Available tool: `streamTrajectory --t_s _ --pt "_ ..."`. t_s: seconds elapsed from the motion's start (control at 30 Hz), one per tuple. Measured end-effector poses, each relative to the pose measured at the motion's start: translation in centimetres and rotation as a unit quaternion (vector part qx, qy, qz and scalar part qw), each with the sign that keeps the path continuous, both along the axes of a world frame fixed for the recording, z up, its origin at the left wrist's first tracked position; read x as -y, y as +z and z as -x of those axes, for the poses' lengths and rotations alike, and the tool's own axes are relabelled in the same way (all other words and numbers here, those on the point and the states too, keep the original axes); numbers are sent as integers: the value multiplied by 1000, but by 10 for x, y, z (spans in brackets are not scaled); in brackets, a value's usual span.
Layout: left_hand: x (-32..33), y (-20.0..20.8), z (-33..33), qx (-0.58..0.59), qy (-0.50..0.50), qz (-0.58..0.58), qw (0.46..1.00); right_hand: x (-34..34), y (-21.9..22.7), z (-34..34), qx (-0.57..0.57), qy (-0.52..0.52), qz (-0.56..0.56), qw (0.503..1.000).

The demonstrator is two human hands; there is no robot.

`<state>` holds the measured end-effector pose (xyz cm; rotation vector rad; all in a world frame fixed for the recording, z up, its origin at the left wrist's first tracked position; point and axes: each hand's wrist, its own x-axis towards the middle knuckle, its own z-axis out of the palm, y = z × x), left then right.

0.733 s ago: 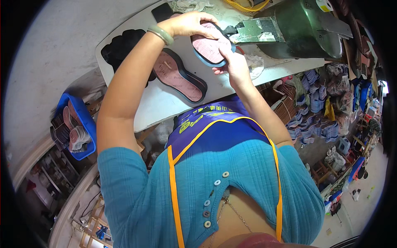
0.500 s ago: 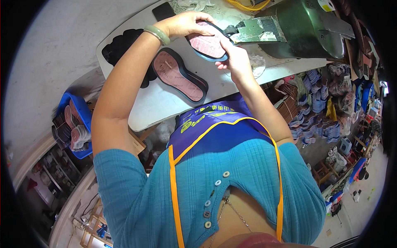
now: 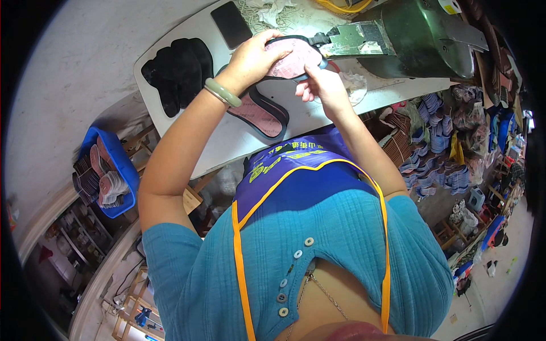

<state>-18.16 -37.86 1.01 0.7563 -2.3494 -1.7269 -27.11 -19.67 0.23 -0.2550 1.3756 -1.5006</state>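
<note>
A pink sole piece with a dark rim (image 3: 294, 61) lies between my hands at the end of the green machine's arm (image 3: 364, 38). Its far edge meets the small dark foot of the machine. My left hand (image 3: 253, 59) grips the left side of the sole, thumb on the pink face and fingers at the far edge. With thumb on top and fingers curled below, my right hand (image 3: 327, 91) pinches the near right edge. Another pink sole with a black rim (image 3: 266, 117) rests on the table just nearer me, partly covered by my left wrist and the held sole.
Black sole-shaped pieces (image 3: 177, 74) overlap at the table's left end, near a dark phone (image 3: 231, 24). Loose thread (image 3: 267, 17) lies at the back. A blue basket (image 3: 132, 184) of soles stands left; striped stacks (image 3: 438, 133) fill the floor at right. The white tabletop (image 3: 219, 150) curves toward me.
The held sole has turned and shifted slightly right at the machine. My left hand has moved down and left along it, uncovering more of the phone and black pieces. My right hand has shifted slightly down.
</note>
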Motion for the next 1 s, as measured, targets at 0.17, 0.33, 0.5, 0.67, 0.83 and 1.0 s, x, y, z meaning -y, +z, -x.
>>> streamTrajectory --t_s 0.17,0.33,0.5,0.67,0.83,1.0 --pt "-12 -1 -6 16 58 68 996 7 -3 7 -37 -7 -22 999" --pt "-23 -11 -12 -10 103 65 993 12 7 9 -63 -30 -50 996" --pt "-39 -4 -10 -28 102 83 991 0 -2 8 -110 -57 -38 992" --pt "-51 10 0 -23 129 83 988 -26 -36 -8 -231 -26 65 970" --pt "-41 3 5 23 169 131 977 -29 -5 -6 77 116 71 988" --pt "-33 -3 13 36 201 128 971 -25 8 11 88 108 57 989"
